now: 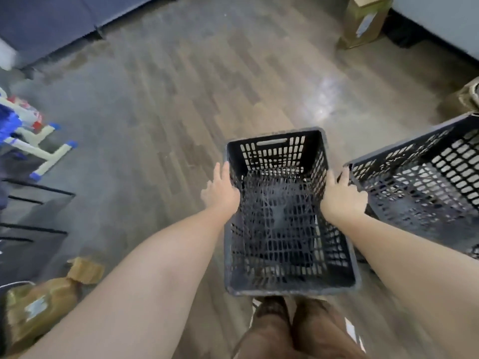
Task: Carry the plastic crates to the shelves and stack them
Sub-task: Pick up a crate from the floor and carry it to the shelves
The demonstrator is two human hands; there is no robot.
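A black perforated plastic crate (282, 221) hangs open side up in front of me, its near edge over my legs. My left hand (220, 189) presses flat against the outside of its left wall, fingers stretched forward. My right hand (342, 196) grips the crate's right rim, fingers curled over the edge. The crate is held between both hands. A second black crate (425, 182) stands tilted just to the right, close beside my right hand.
Wood-pattern floor (181, 112) stretches ahead. A dark blue cabinet (51, 24) stands at the far left, and a cardboard box (363, 22) at the far right beside a white wall. On the left are a white and blue frame (41, 143), black metal bars (31, 203) and brown paper packages (39, 307).
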